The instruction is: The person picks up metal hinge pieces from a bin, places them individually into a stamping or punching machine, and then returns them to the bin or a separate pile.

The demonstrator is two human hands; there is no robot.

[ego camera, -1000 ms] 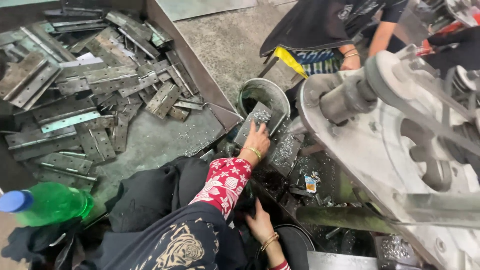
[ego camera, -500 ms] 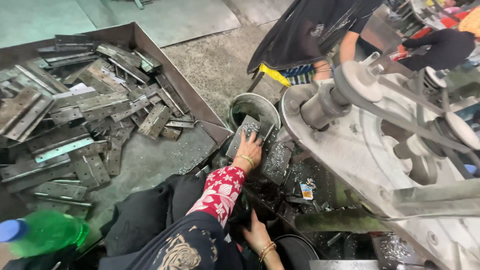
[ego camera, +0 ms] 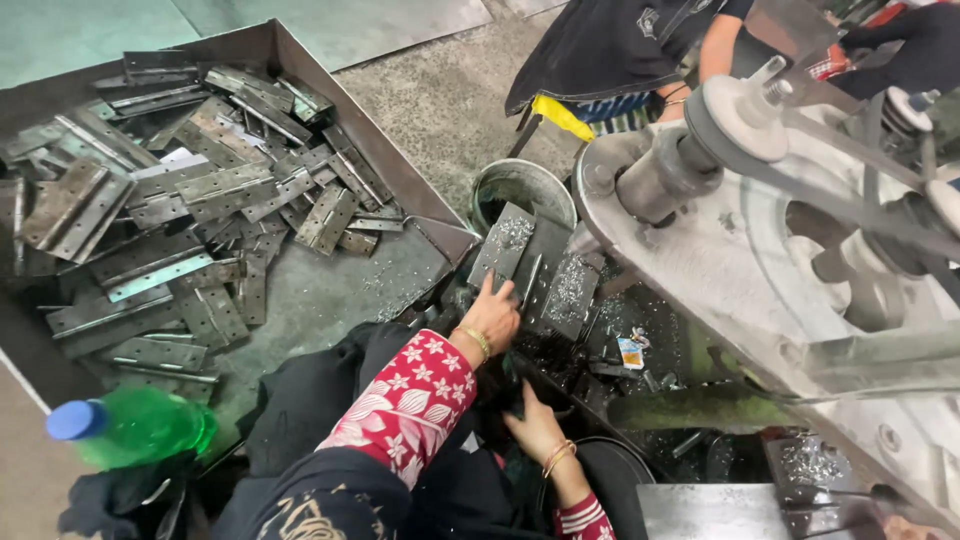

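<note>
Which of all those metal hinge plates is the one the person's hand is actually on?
The shaving-covered hinge plate by the grey bucket: the left hand touches its lower end. The others lie untouched in the big metal tray.

A flat grey metal hinge plate (ego camera: 503, 245) (dusted with shavings) lies tilted beside the round bucket (ego camera: 522, 190).

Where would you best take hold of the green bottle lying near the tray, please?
Probably around the green bottle's body, coming from above: it lies on its side, its blue cap pointing left, body exposed and wider than the cap.
</note>
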